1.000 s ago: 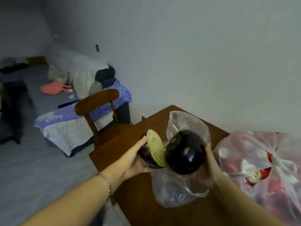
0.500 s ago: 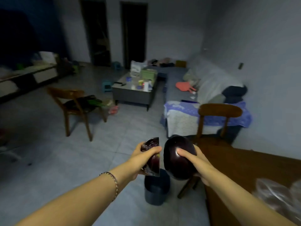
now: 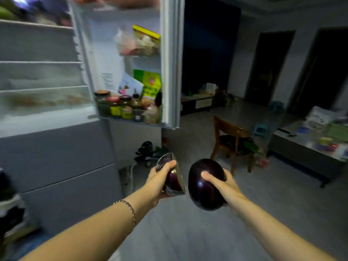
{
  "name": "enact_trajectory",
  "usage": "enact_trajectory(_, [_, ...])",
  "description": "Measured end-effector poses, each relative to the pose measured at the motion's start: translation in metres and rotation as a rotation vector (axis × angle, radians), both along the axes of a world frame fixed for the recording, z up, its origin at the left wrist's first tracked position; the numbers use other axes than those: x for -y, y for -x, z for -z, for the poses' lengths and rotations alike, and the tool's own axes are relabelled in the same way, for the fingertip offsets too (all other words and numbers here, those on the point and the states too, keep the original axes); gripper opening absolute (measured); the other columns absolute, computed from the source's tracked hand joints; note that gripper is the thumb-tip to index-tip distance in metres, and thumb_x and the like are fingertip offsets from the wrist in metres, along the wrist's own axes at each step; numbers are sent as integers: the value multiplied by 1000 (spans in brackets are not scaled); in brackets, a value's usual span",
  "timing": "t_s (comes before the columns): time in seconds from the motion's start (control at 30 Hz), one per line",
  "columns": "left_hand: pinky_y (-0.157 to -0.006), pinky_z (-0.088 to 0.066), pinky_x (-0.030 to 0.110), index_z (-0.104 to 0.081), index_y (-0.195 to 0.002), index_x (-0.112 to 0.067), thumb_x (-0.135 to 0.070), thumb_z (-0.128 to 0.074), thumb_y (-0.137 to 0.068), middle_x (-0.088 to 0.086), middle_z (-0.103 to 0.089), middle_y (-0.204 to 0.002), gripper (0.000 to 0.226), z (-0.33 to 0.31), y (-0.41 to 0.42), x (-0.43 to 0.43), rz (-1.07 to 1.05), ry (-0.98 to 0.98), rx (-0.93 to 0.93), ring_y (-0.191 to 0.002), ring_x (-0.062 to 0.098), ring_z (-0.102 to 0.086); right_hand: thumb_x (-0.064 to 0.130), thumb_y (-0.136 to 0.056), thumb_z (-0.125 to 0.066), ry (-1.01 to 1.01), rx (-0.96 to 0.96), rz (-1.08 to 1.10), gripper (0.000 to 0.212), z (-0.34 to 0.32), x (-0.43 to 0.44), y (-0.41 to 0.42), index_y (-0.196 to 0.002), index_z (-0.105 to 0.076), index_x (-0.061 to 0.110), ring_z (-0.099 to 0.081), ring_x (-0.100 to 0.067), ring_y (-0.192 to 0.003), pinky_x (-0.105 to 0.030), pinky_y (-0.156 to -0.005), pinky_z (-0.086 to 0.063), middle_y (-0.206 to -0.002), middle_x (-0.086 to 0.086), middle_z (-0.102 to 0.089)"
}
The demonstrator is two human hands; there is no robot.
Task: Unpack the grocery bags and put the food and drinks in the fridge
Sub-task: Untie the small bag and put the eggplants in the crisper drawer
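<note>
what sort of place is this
Most likely a lived-in home: a living room with a fridge in it. The open fridge door holds jars, a wooden chair stands nearby, and a low table carries household clutter.

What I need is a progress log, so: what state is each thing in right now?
Fridge door: open.
Lower fridge doors: closed.
Jars: upright in the door shelf, lids on.
Eggplant half: cut, gripped by left hand.
Whole eggplant: uncut, gripped by right hand.
</note>
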State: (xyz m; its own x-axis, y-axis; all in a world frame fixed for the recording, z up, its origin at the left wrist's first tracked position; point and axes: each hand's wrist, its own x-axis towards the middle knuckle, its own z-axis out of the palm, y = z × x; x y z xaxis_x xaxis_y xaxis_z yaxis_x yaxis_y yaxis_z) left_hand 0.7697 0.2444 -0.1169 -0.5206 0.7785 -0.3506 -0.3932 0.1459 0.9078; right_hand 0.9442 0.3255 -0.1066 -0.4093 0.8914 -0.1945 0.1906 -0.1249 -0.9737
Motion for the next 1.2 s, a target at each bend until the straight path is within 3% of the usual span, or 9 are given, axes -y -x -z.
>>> enact_trajectory(0.13, [-80,-56,51,-52,-126,-16,-53,-76,-54,12,-68,-110,84,-13,119,24,-197,-77,-42,-95,31,-68,32,-70,-80,-103,-26,-169,71,-17,-10,132,-131,-45,20,-50,-18,-109,-31,-96,-41,-124,-1,-53])
enact_trajectory(0.2, [-85,-53,54,-53,-126,-16,-53,-75,-57,12,-68,-111,81,-22,173,32,-297,-109,-51,-96,30,-68,33,-70,-80,-124,-33,-249,75,-22,-17,196,-134,-44,19,-50,-18,-110,-31,-96,-40,-128,-2,-53])
enact_trajectory(0.3, [-77,-56,48,-54,-124,-15,-46,-66,-76,14,-68,-108,59,-31,254,36,-438,-178,-64,-94,30,-67,36,-70,-79,-106,-78,-368,78,-28,-27,289,-136,-42,21,-51,-23,-116,-35,-97,-41,-131,-3,-52])
enact_trajectory(0.47, [-87,-51,57,-56,-125,-11,-52,-56,-83,17,-67,-112,58,-49,367,42,-598,-265,-52,-100,34,-65,37,-71,-79,-85,-145,-498,76,-43,-52,416,-136,-42,21,-49,-26,-117,-39,-99,-41,-126,-1,-51])
enact_trajectory(0.67, [-63,-58,42,-50,-131,-9,-54,-60,-77,19,-60,-123,71,-69,486,48,-749,-389,95,-103,34,-62,39,-69,-79,-48,-215,-606,72,-63,-72,574,-131,-48,19,-51,-23,-110,-35,-93,-41,-124,-1,-55])
enact_trajectory(0.77, [-75,-55,47,-52,-129,-11,-51,-61,-77,17,-61,-122,66,-67,539,54,-790,-382,98,-105,33,-61,41,-67,-80,2,-237,-636,73,-62,-65,636,-129,-47,20,-53,-24,-108,-36,-93,-44,-122,-1,-56])
enact_trajectory(1.0, [-88,-49,53,-61,-104,-15,-43,-52,-86,13,-67,-103,34,-64,677,55,-639,-271,9,-97,30,-63,40,-69,-79,-97,-261,-579,78,-66,-57,767,-135,-40,22,-50,-21,-107,-36,-95,-43,-122,-1,-53])
enact_trajectory(1.1, [-84,-51,52,-59,-105,-16,-42,-55,-83,13,-66,-107,34,-59,745,44,-521,-194,-17,-99,30,-63,38,-71,-78,-129,-287,-492,79,-77,-56,825,-137,-37,22,-45,-17,-103,-35,-93,-40,-121,0,-50])
enact_trajectory(1.2, [-78,-54,47,-60,-112,-13,-45,-61,-67,13,-68,-108,56,-53,807,26,-407,-142,23,-98,29,-64,34,-73,-78,-166,-295,-399,78,-91,-61,871,-138,-36,22,-43,-16,-103,-33,-91,-38,-118,2,-47])
